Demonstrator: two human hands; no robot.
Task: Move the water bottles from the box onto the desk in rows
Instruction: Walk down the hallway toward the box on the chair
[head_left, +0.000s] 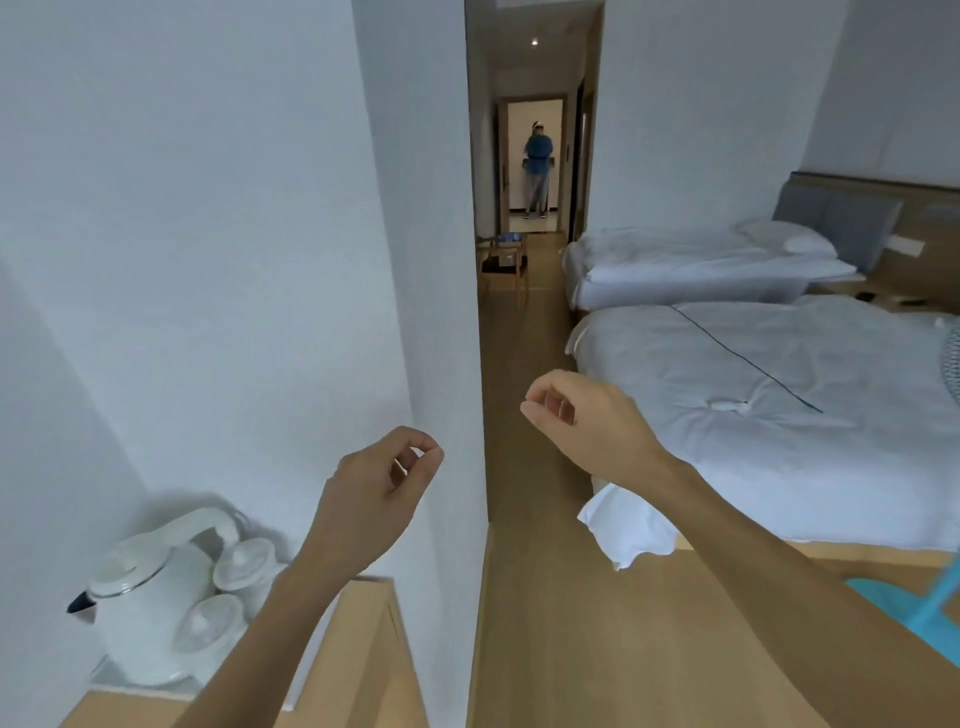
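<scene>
No water bottles and no box are in view. The wooden desk (363, 649) shows at the lower left, against the white wall. My left hand (374, 493) is raised above the desk's right end, fingers curled with the thumb touching the fingertips, and it holds nothing. My right hand (582, 421) is lifted over the floor beside the near bed, its fingers curled the same way, also holding nothing.
A white kettle (150, 597) and two lidded white cups (244, 564) stand on a tray on the desk. A wall corner (441, 312) juts out ahead. Two white beds (779, 395) fill the right. A person (537, 171) stands far down the corridor. A turquoise fan base (893, 597) sits at lower right.
</scene>
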